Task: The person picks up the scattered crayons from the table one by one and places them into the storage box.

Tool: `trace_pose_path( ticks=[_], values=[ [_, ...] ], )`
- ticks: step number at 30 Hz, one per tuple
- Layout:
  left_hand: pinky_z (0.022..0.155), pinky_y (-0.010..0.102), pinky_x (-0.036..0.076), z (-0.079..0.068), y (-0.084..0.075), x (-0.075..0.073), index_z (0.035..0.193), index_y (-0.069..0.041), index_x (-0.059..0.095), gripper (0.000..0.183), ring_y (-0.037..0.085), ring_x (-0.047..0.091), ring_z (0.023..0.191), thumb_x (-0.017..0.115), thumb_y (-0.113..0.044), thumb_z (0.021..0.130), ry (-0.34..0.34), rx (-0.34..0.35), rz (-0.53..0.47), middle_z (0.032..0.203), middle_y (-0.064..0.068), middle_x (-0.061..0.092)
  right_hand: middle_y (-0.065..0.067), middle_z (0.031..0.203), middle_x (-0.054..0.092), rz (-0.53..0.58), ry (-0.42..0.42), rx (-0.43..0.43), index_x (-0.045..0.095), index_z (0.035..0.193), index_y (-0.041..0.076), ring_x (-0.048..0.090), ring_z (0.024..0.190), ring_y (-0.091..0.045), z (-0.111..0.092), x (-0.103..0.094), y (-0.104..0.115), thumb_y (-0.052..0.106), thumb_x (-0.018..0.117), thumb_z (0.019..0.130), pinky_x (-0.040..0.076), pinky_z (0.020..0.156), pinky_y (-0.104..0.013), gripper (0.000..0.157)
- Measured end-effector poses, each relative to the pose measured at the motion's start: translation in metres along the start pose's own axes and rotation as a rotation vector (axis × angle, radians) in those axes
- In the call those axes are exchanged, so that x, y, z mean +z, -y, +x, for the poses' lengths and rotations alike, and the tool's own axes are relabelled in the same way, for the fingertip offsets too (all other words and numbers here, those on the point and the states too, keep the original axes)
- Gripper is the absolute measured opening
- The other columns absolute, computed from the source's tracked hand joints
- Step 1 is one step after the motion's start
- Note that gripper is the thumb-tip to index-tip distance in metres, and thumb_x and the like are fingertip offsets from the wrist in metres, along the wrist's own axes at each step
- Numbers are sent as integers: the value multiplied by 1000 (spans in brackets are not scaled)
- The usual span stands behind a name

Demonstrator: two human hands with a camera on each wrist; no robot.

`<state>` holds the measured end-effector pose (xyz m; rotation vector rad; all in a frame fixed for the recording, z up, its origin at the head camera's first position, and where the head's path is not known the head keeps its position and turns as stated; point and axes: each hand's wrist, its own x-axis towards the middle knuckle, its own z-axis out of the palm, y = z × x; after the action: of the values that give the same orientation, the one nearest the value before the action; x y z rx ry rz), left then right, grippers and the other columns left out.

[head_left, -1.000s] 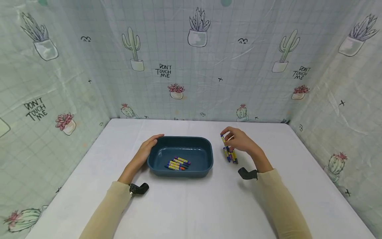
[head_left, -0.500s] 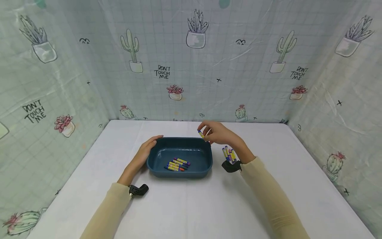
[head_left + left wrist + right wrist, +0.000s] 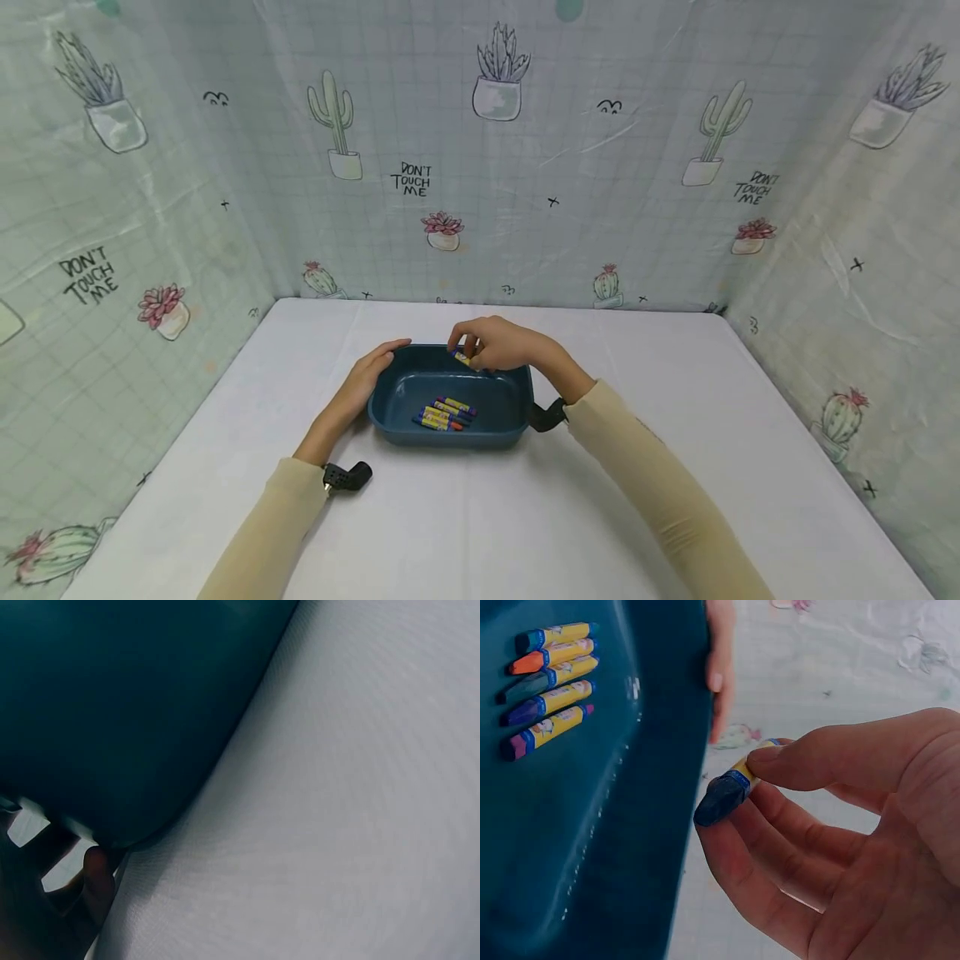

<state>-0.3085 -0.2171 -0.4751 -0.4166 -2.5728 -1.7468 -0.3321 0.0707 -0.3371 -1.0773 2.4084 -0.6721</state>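
Note:
A dark teal plastic tray [image 3: 450, 439] stands on the white table, with several crayons [image 3: 444, 414] lying side by side on its floor near the front. My left hand [image 3: 362, 379] rests along the tray's left outer side, fingers extended to the back left corner; in the left wrist view its fingertips [image 3: 97, 874] touch the wall. Over the back of the tray, my right hand [image 3: 504, 343] pinches a yellow-wrapped crayon [image 3: 461, 357] between thumb and fingers. The right wrist view shows that crayon's dark blue tip [image 3: 721, 801] pointing toward the tray.
The white table [image 3: 465, 517] extends around the tray. A patterned cloth backdrop [image 3: 510, 167] encloses its back and sides. Black wrist cameras [image 3: 348, 477] sit on both wrists. My right forearm covers the spot where other crayons lay beside the tray.
My right hand has carried the pinched crayon left from beside the pile to over the tray. The left hand has stayed at the tray's side, and the crayons inside have not moved.

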Motion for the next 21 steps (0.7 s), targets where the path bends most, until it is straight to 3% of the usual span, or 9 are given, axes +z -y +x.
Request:
trace_pose_path(
  ticks=[7,14,21],
  values=[
    [129,61,18,0,0,2,156,-14,46,47,36,29,157,29,-28,114,3,-18,-8,165,13,41,-13,120,70,-110,57,-7,65,134,10,67,92,-18,16,4,-1,0,62,96,56,81,-31,40],
    [129,61,17,1,1,1,156,-14,45,47,36,29,157,29,-28,115,7,3,-6,165,13,41,-11,110,71,-118,153,36,65,136,9,69,78,-21,31,9,-3,-2,62,96,57,71,-29,41],
    [129,59,20,2,-1,0,156,-15,46,47,34,31,157,29,-29,114,1,-8,8,164,11,42,-11,112,69,-100,257,87,67,133,10,70,94,-22,46,16,0,-1,67,95,64,71,-34,39]
  ],
)
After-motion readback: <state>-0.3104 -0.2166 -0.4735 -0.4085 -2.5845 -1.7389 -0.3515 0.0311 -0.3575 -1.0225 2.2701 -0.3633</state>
